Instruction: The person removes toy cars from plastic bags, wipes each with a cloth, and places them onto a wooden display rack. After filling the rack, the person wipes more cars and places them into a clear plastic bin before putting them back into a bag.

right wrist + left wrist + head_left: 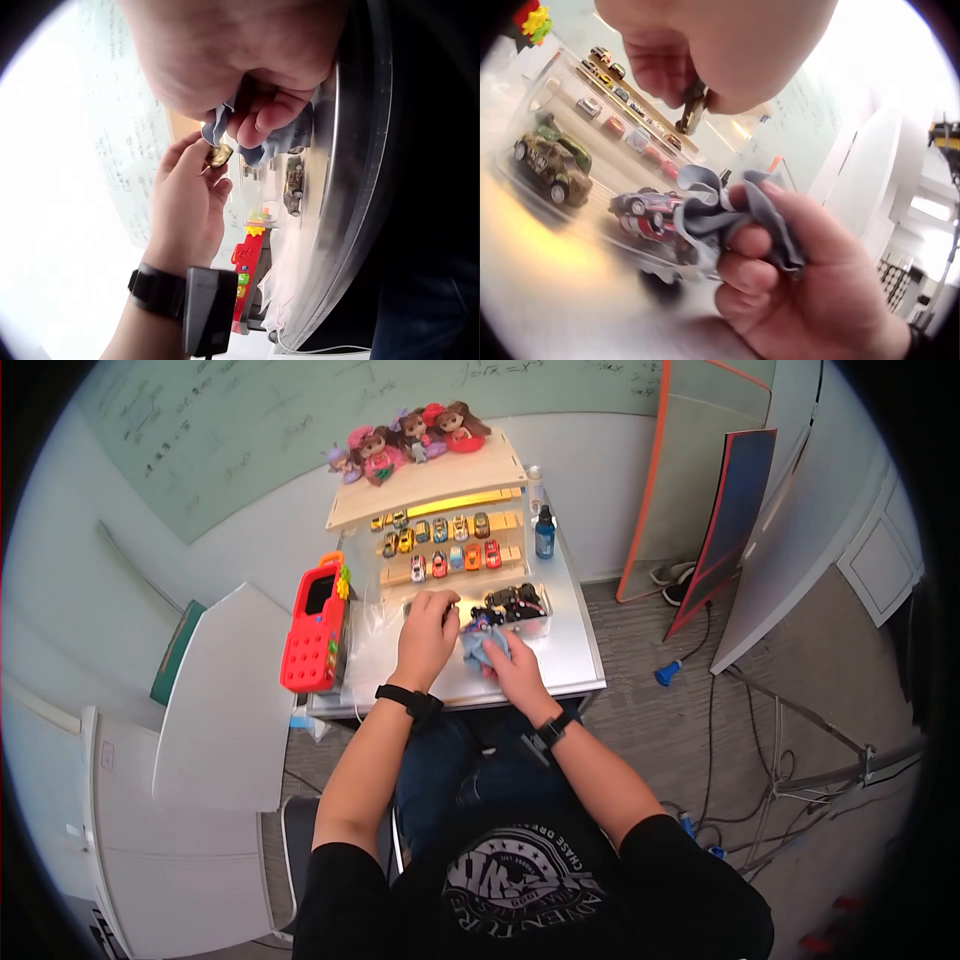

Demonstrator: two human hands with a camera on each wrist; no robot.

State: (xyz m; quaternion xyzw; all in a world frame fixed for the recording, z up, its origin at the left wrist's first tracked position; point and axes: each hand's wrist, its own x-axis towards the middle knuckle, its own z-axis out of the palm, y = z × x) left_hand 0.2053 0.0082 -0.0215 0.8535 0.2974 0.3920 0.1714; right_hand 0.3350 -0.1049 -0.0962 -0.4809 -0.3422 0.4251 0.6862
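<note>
My left hand is raised over the near part of the table and pinches a small toy car, which looks olive and gold in the right wrist view. Just to its right, my right hand grips a crumpled grey-blue cloth between thumb and fingers. The cloth is close to the held car but apart from it in the right wrist view. Behind the hands stands a clear plastic box of toy cars, among them a camouflage car. Fingers hide part of the held car.
Wooden steps carry rows of small toy cars, with several dolls on the board behind. A red toy case stands at the table's left edge. A blue bottle is at the back right. Clear plastic wrap lies left of the hands.
</note>
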